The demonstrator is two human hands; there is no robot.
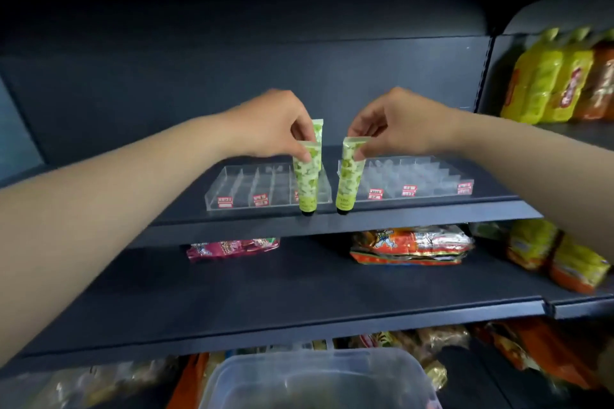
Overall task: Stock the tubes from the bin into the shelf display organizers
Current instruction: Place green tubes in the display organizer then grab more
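Green tubes are pinched at their crimped tops: two by the left hand [272, 126], one by the right hand [395, 129], above the clear organizers [252, 189]. Placement is judged underway; each cap must be lowered into a slot.

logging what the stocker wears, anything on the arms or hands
Nothing worn shows. Both forearms are bare as far as the frame edges, with no sleeve in view. The left hand and right hand carry no gloves, and no rings, watch or wristbands are visible.

A single head-worn wide-angle view looks forward and slightly down, close behind both outstretched hands, facing the shelf [332, 226].
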